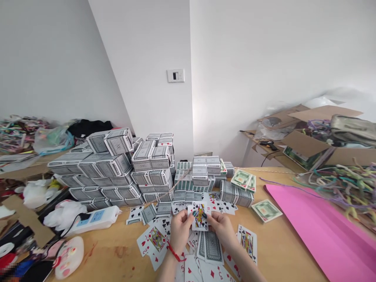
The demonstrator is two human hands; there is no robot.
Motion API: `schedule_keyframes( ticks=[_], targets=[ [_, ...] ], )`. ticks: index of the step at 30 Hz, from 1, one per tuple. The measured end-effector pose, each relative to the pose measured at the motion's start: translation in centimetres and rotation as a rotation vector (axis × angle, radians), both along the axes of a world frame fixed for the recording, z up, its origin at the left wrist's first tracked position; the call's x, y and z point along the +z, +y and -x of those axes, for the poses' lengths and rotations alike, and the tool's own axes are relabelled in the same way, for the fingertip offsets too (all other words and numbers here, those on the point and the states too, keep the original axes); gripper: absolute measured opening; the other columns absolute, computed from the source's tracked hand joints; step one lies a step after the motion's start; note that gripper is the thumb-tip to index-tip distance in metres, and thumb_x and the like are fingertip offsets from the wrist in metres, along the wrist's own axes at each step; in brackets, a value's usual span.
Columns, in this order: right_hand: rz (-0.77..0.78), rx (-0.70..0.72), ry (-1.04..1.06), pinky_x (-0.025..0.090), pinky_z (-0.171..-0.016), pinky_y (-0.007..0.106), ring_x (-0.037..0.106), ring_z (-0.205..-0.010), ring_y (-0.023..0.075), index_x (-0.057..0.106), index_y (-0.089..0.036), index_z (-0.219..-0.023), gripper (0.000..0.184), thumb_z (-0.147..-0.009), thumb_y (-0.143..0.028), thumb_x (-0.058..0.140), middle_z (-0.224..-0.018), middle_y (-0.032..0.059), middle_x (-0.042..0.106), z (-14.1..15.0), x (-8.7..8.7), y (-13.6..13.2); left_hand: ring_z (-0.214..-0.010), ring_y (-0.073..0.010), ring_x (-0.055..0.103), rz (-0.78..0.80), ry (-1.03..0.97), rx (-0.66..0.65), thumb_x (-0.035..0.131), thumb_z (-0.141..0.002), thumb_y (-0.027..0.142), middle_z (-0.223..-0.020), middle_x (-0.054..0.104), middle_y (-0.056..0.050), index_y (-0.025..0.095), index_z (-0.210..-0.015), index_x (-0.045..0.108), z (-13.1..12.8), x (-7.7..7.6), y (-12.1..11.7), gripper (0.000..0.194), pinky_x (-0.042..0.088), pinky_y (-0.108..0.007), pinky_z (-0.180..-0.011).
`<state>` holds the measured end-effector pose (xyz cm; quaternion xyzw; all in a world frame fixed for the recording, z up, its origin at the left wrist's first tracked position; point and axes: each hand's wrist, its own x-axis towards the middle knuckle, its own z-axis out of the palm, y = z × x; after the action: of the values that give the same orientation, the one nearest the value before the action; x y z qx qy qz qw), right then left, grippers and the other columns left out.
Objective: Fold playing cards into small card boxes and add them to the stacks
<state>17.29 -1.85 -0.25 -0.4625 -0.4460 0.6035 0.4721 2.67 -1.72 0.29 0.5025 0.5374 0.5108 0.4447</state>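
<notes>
My left hand [180, 227] and my right hand [222, 225] pinch a queen of clubs playing card [200, 224] by its two sides, face toward me. At least one more card shows behind its left edge. Loose playing cards lie below and around my hands, among them a jack [157, 237] left of my left wrist and another jack [247, 241] right of my right wrist. Face-down cards with a grey patterned back [213, 247] rest between my forearms. Just beyond my fingers are more spread cards and a row of grey-backed ones [185, 196].
Tall stacks of grey-patterned card packs [107, 166] stand at the back left, lower ones [205, 168] in the middle. A green card box [266, 210] and pink sheet [317, 231] lie right. Left are a power strip [95, 220] and plastic bags; far right, an open carton [346, 154].
</notes>
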Motion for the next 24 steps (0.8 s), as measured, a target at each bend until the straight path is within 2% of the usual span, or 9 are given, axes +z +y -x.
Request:
schedule_keyframes(
  ticks=[10,14,19,22,24],
  targets=[
    [-0.017,-0.061,-0.076,0.033,-0.044,0.022,0.044,-0.045,0.0115,0.051,-0.017,-0.054,0.046,-0.061,-0.063,0.057,-0.046,-0.0024,0.048,0.2,-0.5,0.0,-0.045,-0.0079,0.029,-0.009,0.048,0.019,0.056,-0.069,0.036,-0.047,0.031,0.007,0.018,-0.05,0.042,0.0,0.0,-0.1,0.03,0.026,-0.019,-0.045],
    [-0.027,-0.08,-0.091,0.031,-0.043,0.022,0.042,-0.044,0.0118,0.049,-0.018,-0.052,0.046,-0.061,-0.062,0.057,-0.045,-0.0022,0.047,0.1,-0.7,0.0,-0.049,-0.0103,0.04,0.032,0.009,-0.015,0.058,-0.067,0.039,-0.049,0.045,0.004,0.016,-0.055,0.054,0.2,0.2,-0.1,0.026,0.031,-0.02,-0.047],
    [-0.021,-0.056,-0.046,0.029,-0.044,0.022,0.036,-0.043,0.0088,0.047,-0.017,-0.052,0.043,-0.063,-0.057,0.06,-0.046,-0.0036,0.044,0.0,-0.9,0.0,-0.051,-0.0136,0.05,0.155,-0.259,-0.098,0.063,-0.064,0.042,-0.052,0.057,-0.001,0.014,-0.057,0.061,1.3,1.0,0.1,0.028,0.039,-0.024,-0.051],
    [-0.008,-0.042,-0.024,0.029,-0.044,0.022,0.037,-0.044,0.009,0.047,-0.017,-0.052,0.043,-0.062,-0.057,0.06,-0.047,-0.0032,0.046,0.0,-0.7,0.0,-0.057,-0.0162,0.057,0.238,-0.459,-0.223,0.064,-0.066,0.04,-0.061,0.064,-0.005,0.013,-0.068,0.067,2.0,1.6,-0.1,0.028,0.044,-0.027,-0.055],
    [-0.002,-0.046,-0.038,0.03,-0.044,0.022,0.04,-0.044,0.01,0.049,-0.017,-0.052,0.045,-0.061,-0.059,0.06,-0.048,-0.0022,0.048,-0.1,-0.5,-0.1,-0.064,-0.0179,0.06,0.267,-0.511,-0.307,0.064,-0.068,0.037,-0.068,0.067,-0.008,0.012,-0.076,0.069,2.3,1.9,-0.2,0.027,0.047,-0.028,-0.06]
  ],
)
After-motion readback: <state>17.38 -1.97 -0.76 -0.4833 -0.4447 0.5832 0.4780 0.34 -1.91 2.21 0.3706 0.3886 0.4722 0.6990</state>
